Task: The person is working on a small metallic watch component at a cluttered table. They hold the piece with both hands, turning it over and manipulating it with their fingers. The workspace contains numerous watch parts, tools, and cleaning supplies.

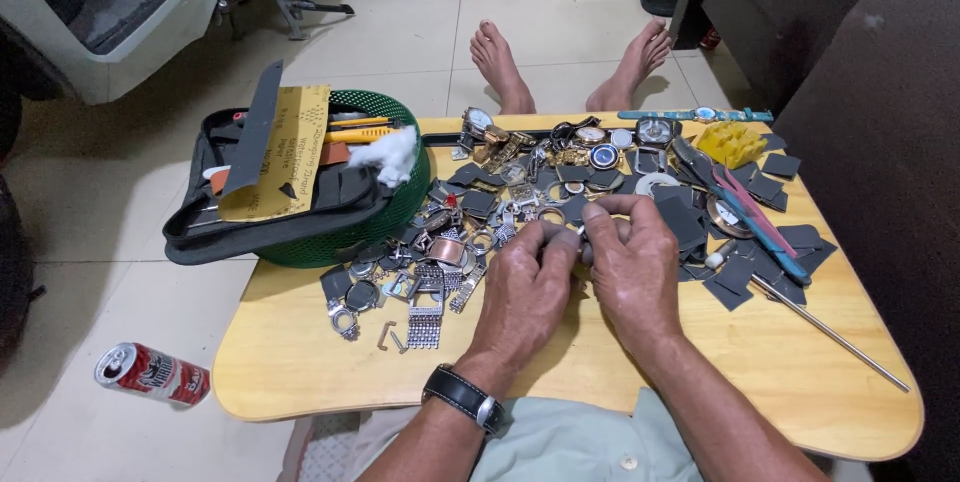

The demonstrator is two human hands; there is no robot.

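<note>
A person is sitting at a low wooden table (pixel 300 362) strewn with watch cases and metal bracelet links (pixel 425 322), both hands meeting over its middle. The left hand (pixel 525 292) and right hand (pixel 635 267) are pinching together, fingertip to fingertip, on a small metal part (pixel 581 232) lying between them, too tiny to identify.
</note>
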